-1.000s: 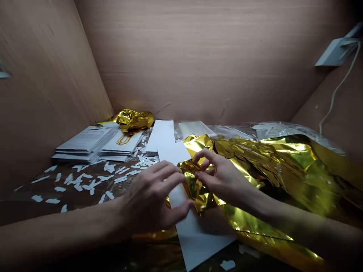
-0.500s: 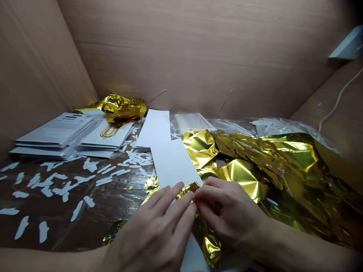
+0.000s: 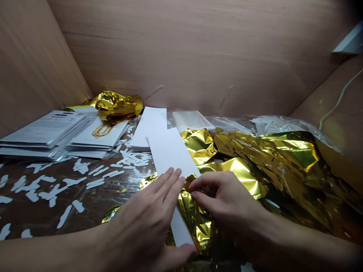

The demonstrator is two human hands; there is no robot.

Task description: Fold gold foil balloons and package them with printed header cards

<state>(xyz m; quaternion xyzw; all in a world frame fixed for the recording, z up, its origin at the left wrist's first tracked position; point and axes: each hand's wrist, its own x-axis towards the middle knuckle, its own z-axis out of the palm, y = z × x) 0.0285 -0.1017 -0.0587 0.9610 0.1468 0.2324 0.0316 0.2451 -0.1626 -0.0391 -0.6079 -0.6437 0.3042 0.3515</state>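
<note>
Left hand (image 3: 144, 215) is pressing flat on a white card strip (image 3: 170, 151); right hand (image 3: 219, 200) is pinching crumpled gold foil (image 3: 195, 223), the two just apart.

The dark, glossy brown tabletop (image 3: 90, 211) carries stacks of white printed cards (image 3: 42, 132) at the left of the frame, with a crumpled gold metallic foil wad (image 3: 117, 107) behind them at upper left. Small white paper scraps (image 3: 95, 183) scatter across the left half, white paper strips (image 3: 149, 126) lie at centre, and a rumpled gold foil sheet (image 3: 269, 162) spreads across the right.
</note>
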